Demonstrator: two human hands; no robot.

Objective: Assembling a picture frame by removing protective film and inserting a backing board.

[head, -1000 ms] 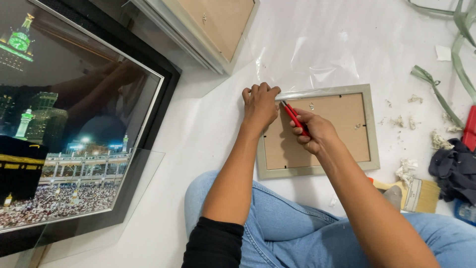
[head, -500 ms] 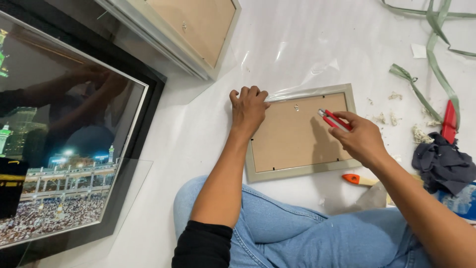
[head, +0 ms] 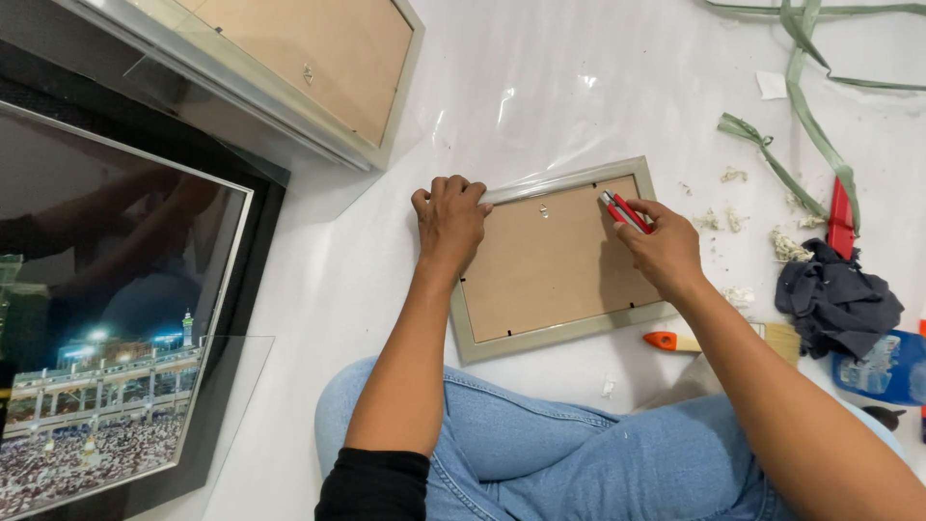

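Observation:
A small silver picture frame (head: 540,340) lies face down on the white floor, its brown backing board (head: 545,265) up. My left hand (head: 449,217) presses flat on the frame's top left corner. My right hand (head: 658,246) grips a red and grey utility knife (head: 623,211) with its tip at the frame's upper right inner edge. A clear plastic sheet (head: 540,125) lies under and beyond the frame.
A large black-framed night city picture (head: 106,328) lies at the left, and a bigger frame (head: 318,68) lies face down above it. A paintbrush (head: 714,342), a dark cloth (head: 837,299), green strapping (head: 810,106), white scraps and a blue packet (head: 883,369) lie at the right. My jeans-clad legs fill the bottom.
My right hand has carried the knife from the frame's left side across to its upper right corner. The left hand has stayed on the top left corner.

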